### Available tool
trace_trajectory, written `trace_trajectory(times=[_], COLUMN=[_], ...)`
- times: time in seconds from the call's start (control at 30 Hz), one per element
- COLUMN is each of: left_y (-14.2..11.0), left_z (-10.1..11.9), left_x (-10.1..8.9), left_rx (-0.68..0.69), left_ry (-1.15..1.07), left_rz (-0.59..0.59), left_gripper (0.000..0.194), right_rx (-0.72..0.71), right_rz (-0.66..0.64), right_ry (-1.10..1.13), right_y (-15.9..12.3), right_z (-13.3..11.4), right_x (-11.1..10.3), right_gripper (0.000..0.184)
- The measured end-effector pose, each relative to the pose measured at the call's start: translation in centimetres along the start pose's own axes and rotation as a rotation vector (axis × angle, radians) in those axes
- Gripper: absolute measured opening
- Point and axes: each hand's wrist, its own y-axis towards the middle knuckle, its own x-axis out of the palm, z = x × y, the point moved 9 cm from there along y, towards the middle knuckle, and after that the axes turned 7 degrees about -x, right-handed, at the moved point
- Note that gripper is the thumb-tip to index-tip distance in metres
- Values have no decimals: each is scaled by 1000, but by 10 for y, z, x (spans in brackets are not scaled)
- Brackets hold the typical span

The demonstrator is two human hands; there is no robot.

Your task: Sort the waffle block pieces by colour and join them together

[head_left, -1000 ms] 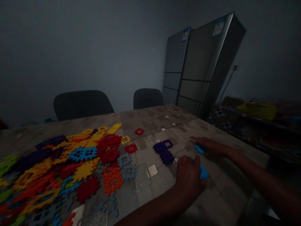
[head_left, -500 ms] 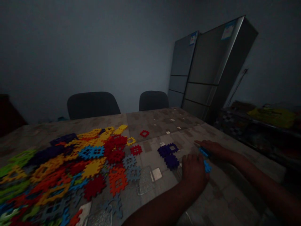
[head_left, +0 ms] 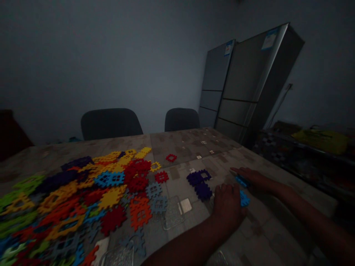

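Note:
My left hand (head_left: 227,205) rests low over the table, its fingers curled down and closed around a light blue notched tile (head_left: 244,198) whose edge shows on the thumb side. Just beyond it, my right hand (head_left: 253,178) has its fingers reaching leftward, with a second light blue tile (head_left: 242,181) pinched under them by the thumb. The two blue tiles are close together; where they meet, if they do, I cannot make out. Left of my hands lie dark blue interlocking tiles (head_left: 203,191), some overlapping, one with a window-like opening.
A big heap of colourful interlocking tiles (head_left: 112,197) covers the table's left side. A red open-framed tile (head_left: 171,158) lies apart near the middle. Two dark chairs (head_left: 111,123) stand behind the patterned table (head_left: 194,144). Tall cabinets (head_left: 241,81) and a cluttered shelf (head_left: 318,142) are at right.
My left hand has lowered and flattened slightly, and the blue tile beside it shows more of its face. The right hand has hardly moved. The view has shifted a little.

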Motion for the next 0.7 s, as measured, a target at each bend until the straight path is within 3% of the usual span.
trace_trajectory(times=[0.1, 0.2, 0.37, 0.47, 0.57, 0.7], left_y=[-11, -21, -27, -39, -63, -98], left_z=[2, -8, -76, -119, -136, -113], left_x=[-14, -47, -119, -145, -148, -124], left_rx=[47, 82, -35, -87, -96, 1], left_ry=[-54, -108, -117, -107, -112, -152], left_rz=[-9, 24, 158, 219, 236, 185], left_gripper=[70, 64, 59, 54, 50, 46], right_rx=[0, 15, 15, 9, 26, 40], right_rz=[4, 7, 40, 72, 99, 85], right_ry=[43, 100, 206, 245, 270, 272], right_y=[-5, -11, -25, -32, -35, -31], right_z=[-3, -3, -7, -12, -13, -10], right_x=[-3, -7, -22, -32, -36, -32], right_gripper=[103, 105, 99, 88, 76, 77])
